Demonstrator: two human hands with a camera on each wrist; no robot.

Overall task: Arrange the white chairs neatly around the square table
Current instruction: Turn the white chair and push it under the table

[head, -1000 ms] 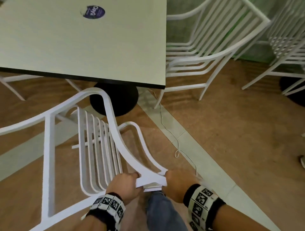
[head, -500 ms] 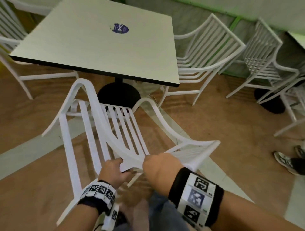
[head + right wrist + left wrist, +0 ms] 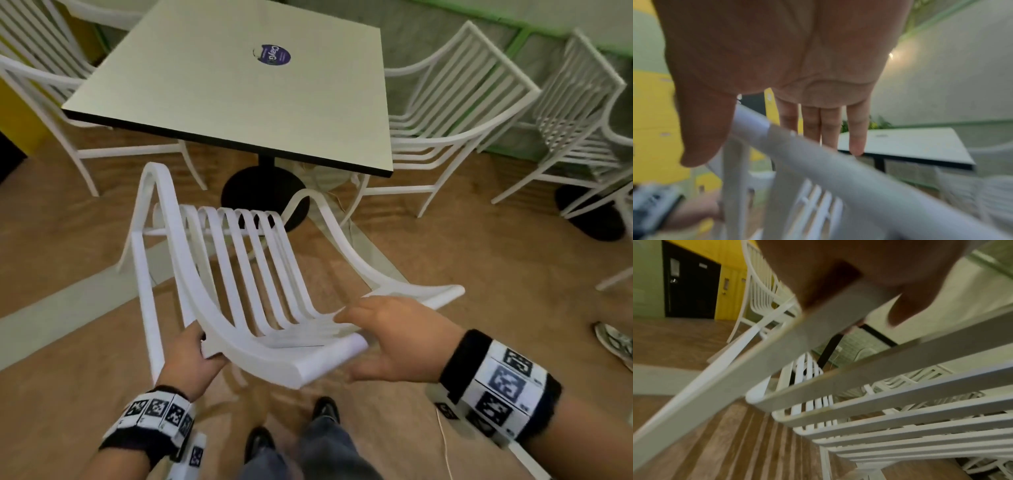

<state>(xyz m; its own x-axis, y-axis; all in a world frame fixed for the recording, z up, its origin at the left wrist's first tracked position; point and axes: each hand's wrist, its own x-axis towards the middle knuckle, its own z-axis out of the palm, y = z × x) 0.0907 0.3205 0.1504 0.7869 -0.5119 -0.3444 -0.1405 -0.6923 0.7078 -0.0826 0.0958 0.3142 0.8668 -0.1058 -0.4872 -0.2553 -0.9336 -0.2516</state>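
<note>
- Table [image 3: 239, 89]: square top on a black pedestal, 12 o'clock in my head view, round sticker [image 3: 273, 54] near its far edge.
- Seated chairs: one chair at 3 o'clock side [image 3: 455, 102] of the table, another chair at 9 o'clock side [image 3: 41, 78], both upright and close in. A spare chair [image 3: 579, 99] stands further out at 2 o'clock, by a different pedestal base.
- Held chair [image 3: 239, 274]: tipped well back toward me, top rail lowest and nearest, seat front pointing at the table's near edge. It sits at 6 o'clock of the table, apart from it.
- Left hand [image 3: 190, 359]: fingers wrapped round the rail's left end; the left wrist view confirms thumb over the bar.
- Right hand [image 3: 394, 335]: fingers straight and spread, palm just beside the rail's right end. The right wrist view shows the fingers [image 3: 830, 126] extended behind the rail, not curled on it.
- Step, as I read it: stand the chair upright and slide it square to the near edge. I'd close the right hand on the rail first, then lower the front legs evenly, armrests parallel to the table's sides, seat centred on the pedestal.
- Hidden: the held chair's feet, so I can't tell which touch the floor. Both wrist views are blurred. Any chair on the table's far side is out of frame.
</note>
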